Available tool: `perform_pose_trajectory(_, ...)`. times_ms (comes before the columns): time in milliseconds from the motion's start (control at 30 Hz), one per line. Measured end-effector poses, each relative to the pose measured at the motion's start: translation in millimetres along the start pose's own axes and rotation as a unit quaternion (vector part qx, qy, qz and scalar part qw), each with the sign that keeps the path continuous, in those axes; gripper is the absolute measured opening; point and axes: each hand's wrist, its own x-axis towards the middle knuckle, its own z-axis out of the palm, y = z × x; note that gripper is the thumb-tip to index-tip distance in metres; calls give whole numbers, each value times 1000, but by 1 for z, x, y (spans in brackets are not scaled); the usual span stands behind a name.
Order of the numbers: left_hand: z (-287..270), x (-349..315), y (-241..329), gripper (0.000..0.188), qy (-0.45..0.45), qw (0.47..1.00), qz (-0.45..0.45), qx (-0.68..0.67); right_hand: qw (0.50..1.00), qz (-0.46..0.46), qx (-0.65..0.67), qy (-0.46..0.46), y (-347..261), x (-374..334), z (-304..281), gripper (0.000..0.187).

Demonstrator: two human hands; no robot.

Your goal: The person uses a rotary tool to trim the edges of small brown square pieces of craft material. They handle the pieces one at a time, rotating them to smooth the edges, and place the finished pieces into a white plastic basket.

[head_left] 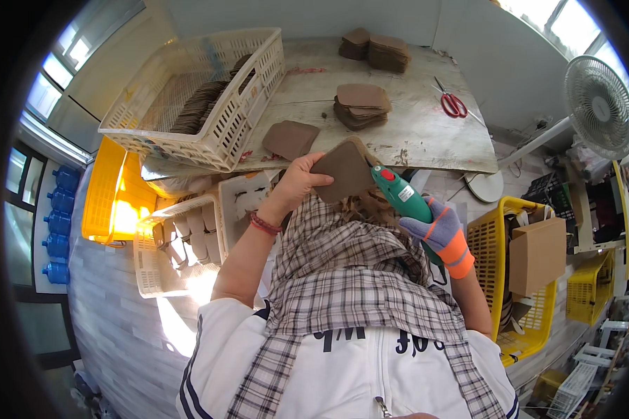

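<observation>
My bare left hand (297,183) pinches a brown, rounded-square flat piece (344,172) by its left edge, just off the table's front edge. My right hand (442,234), in a purple and orange glove, is wrapped around green cordless electric scissors (404,195) with a red button. The tool's tip meets the right edge of the piece; how far the blades enter it I cannot tell. Brown scraps (370,209) lie below on my checked apron (349,293). A similar brown piece (291,140) rests on the table beyond my left hand.
On the worn table (304,84) stand brown stacks (362,106), farther brown stacks (388,53), red-handled scissors (453,105) and a white crate (220,136) of brown pieces. A yellow basket (491,262) with cardboard is at my right; another white crate (147,262) sits lower left. A fan (599,106) stands far right.
</observation>
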Motion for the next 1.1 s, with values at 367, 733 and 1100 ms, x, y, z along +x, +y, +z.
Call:
perform_pose_trajectory(367,-3,0,-2,31,-16,991,-35,125,996,42,64,-37,3,20,3,41)
perform_pose_trajectory(733,-15,12,-4,20,132,989,43,53,982,108,116,-98,14,28,-9,39)
perform_pose_trajectory(1100,-9,20,-13,20,62,990,-18,122,986,104,51,-116,30,36,-7,44)
